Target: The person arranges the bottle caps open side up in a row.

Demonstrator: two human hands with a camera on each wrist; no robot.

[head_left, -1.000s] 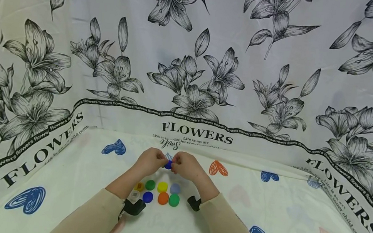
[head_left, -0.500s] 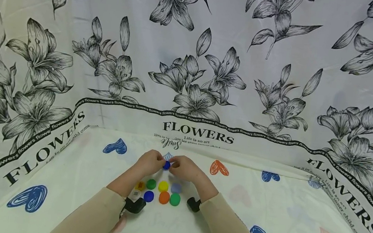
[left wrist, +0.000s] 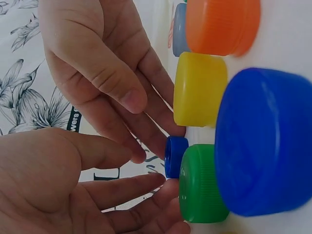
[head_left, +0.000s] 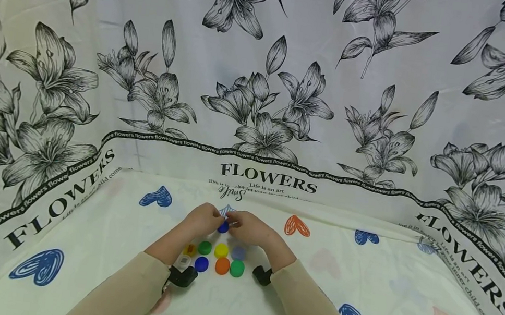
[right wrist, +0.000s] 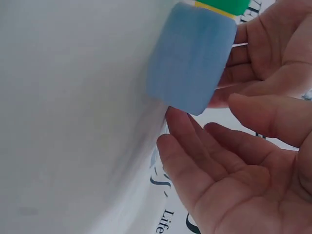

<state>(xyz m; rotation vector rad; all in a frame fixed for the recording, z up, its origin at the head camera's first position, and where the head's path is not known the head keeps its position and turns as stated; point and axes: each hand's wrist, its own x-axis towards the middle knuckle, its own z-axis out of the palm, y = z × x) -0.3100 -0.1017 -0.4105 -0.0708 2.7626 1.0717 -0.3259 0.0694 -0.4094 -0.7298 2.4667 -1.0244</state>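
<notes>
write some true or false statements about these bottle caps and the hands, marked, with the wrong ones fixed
1. A blue cap is close to the left hand and right hand. True.
2. The orange cap is beside a green cap in the near row. True.
3. Directly behind the orange cap is a black one. False: it is the yellow cap.
4. Both hands wear gloves. False: both are bare.

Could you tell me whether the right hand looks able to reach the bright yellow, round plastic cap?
Probably yes: the right hand looks empty, close to the bright yellow cap, and nothing covers its top.
</notes>
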